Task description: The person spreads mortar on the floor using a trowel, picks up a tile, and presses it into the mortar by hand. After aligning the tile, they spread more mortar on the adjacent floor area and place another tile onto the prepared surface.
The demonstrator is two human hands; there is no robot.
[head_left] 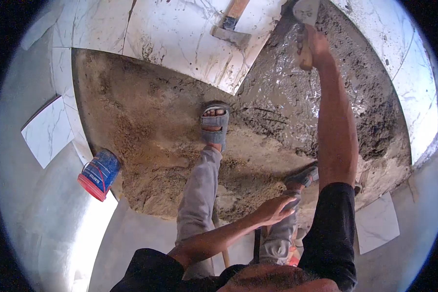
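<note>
My right hand [318, 46], at the end of the outstretched right arm, is closed round the wooden handle of a trowel [306, 10]. The trowel's metal blade lies over wet grey mortar [282, 73] near the top edge of the view, beside the laid marble-look tiles [175, 39]. My left hand [276, 211] rests by my bent right knee with its fingers apart and nothing in them. A hammer-like tool with a wooden handle [231, 31] lies on the tiles left of the trowel.
A blue bucket with a red rim [100, 174] stands at the left edge of the rough sand bed [151, 117]. Loose tiles lean at the left [47, 131] and lower right [377, 224]. More tiles [413, 92] line the right side. My sandalled feet stand on the bed.
</note>
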